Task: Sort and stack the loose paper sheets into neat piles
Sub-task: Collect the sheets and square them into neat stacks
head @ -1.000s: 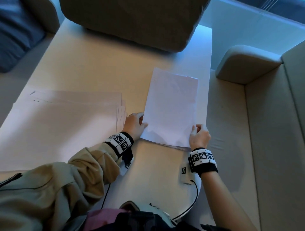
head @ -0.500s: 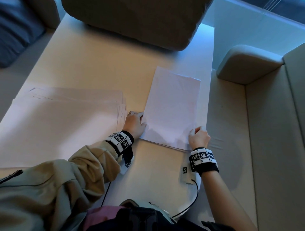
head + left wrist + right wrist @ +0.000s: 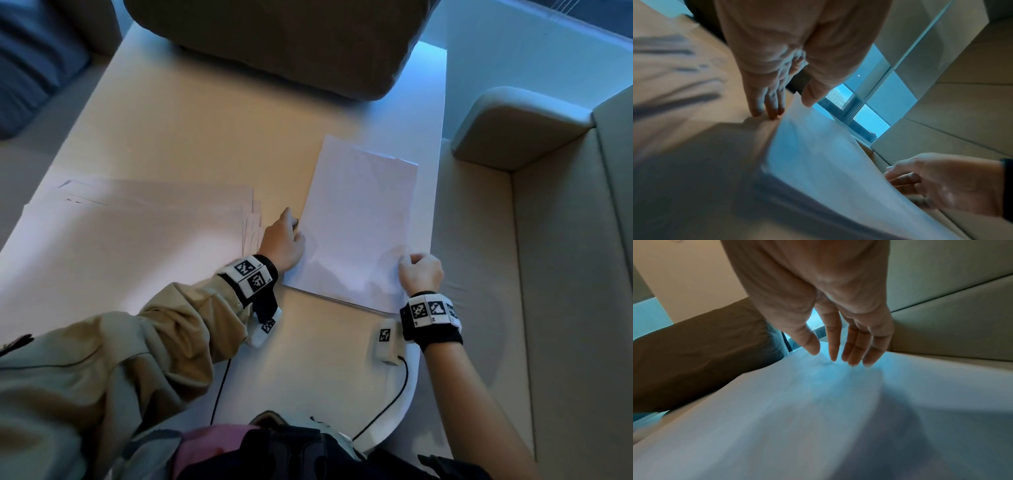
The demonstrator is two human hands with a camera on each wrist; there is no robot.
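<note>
Both hands' fingers [image 3: 833,344] square the paper stack [image 3: 359,222] edges.

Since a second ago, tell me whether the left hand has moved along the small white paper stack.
Yes. The left hand has slid up the small white paper stack's left edge, away from the stack's near corner, toward the brown cushion.

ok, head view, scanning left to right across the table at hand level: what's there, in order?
Fanned loose sheets → left hand → neat paper stack → right hand → sofa seat.
</note>
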